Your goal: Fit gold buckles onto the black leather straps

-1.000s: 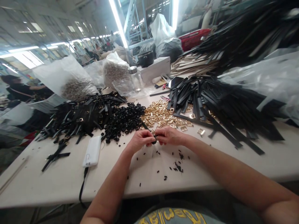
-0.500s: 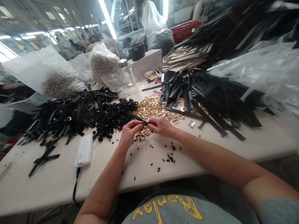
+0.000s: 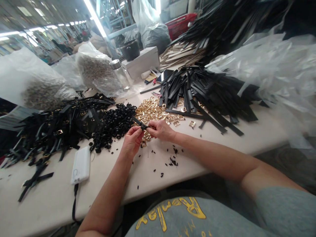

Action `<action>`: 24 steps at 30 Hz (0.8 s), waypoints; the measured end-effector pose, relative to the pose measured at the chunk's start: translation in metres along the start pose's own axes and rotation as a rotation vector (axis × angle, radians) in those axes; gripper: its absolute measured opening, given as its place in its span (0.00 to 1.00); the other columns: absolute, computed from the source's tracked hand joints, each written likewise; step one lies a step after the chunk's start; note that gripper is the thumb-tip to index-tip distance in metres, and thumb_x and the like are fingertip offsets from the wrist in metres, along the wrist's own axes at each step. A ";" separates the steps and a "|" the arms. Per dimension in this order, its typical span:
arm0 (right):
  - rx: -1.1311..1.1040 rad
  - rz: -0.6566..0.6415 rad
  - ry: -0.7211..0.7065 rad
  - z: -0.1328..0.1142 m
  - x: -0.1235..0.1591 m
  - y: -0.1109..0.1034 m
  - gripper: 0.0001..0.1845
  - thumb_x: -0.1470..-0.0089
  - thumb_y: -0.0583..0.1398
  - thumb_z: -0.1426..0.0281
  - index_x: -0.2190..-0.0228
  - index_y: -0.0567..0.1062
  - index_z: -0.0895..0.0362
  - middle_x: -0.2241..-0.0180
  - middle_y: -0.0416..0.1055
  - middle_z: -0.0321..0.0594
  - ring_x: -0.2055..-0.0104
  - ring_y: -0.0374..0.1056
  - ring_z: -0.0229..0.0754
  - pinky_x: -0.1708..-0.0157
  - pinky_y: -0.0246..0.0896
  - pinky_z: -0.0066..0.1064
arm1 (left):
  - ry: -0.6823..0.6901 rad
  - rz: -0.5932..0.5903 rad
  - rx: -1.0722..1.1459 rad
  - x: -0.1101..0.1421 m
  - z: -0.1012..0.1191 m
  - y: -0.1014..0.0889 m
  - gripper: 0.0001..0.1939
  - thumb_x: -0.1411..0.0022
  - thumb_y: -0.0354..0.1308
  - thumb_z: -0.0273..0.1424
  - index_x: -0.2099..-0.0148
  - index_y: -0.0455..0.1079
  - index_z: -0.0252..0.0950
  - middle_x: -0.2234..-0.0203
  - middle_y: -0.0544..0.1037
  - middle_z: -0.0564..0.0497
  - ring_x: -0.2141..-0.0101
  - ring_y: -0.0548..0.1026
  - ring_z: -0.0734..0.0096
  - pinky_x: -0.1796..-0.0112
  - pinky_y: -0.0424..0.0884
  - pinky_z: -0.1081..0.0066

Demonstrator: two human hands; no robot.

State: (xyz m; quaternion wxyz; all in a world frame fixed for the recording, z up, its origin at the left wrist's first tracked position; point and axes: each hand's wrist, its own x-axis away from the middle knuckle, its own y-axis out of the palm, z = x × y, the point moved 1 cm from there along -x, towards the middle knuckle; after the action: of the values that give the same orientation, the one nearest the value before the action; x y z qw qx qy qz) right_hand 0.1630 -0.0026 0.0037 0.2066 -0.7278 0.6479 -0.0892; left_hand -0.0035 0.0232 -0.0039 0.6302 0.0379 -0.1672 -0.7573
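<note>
The strap (image 3: pixel 138 121) lies between the hands, its long axis slanting from their meeting fingertips away and to the left, the free end just over the edge of the gold buckles (image 3: pixel 151 111). Both hands are closed to a pinch on it: the left hand (image 3: pixel 132 141) has thumb and fingertips on its near part, and the right hand (image 3: pixel 162 131), fingers curled, grips just beside. The left is slightly nearer the body. What sits exactly under the fingertips is too small to tell. The strap looks flat, dark and matt. Beyond the hands, the buckles are shiny open frames; left of these, the loops (image 3: pixel 115 121) are small, black and rounded. Long, limp strips (image 3: pixel 192 90) fan out beyond the right hand, and tiny black bits (image 3: pixel 174 162) dot the pale, smooth tabletop (image 3: pixel 145 177) nearer the body.
</note>
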 end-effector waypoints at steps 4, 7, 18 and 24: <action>-0.058 -0.054 -0.005 0.001 0.000 -0.001 0.10 0.41 0.57 0.69 0.74 0.71 0.60 0.82 0.68 0.31 0.79 0.61 0.29 0.74 0.51 0.23 | -0.007 -0.009 0.004 -0.001 0.000 -0.002 0.17 0.58 0.74 0.38 0.71 0.72 0.36 0.72 0.79 0.54 0.72 0.77 0.79 0.67 0.74 0.79; -0.088 -0.085 -0.012 0.002 -0.001 -0.001 0.15 0.39 0.57 0.64 0.75 0.71 0.60 0.82 0.68 0.31 0.80 0.60 0.29 0.74 0.52 0.23 | -0.010 -0.012 0.007 -0.001 -0.001 -0.002 0.18 0.59 0.75 0.37 0.72 0.71 0.36 0.72 0.79 0.54 0.72 0.77 0.78 0.66 0.74 0.78; 0.180 -0.045 -0.073 -0.006 0.001 -0.007 0.13 0.43 0.58 0.68 0.77 0.70 0.59 0.81 0.64 0.31 0.77 0.54 0.30 0.73 0.42 0.26 | 0.028 0.008 -0.039 0.002 -0.002 0.002 0.18 0.59 0.75 0.39 0.69 0.74 0.36 0.72 0.80 0.53 0.72 0.77 0.76 0.67 0.74 0.76; 0.299 -0.013 -0.105 -0.010 0.002 -0.008 0.12 0.44 0.58 0.68 0.77 0.71 0.58 0.80 0.63 0.31 0.76 0.51 0.31 0.74 0.39 0.27 | 0.074 0.007 -0.096 0.006 0.000 0.004 0.16 0.58 0.74 0.40 0.69 0.75 0.37 0.72 0.80 0.53 0.72 0.77 0.75 0.66 0.74 0.74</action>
State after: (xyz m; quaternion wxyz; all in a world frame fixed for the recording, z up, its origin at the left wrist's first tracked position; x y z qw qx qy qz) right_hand 0.1669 -0.0061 0.0158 0.3454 -0.6969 0.6109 -0.1479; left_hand -0.0005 0.0170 -0.0015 0.6398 0.0350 -0.1077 -0.7601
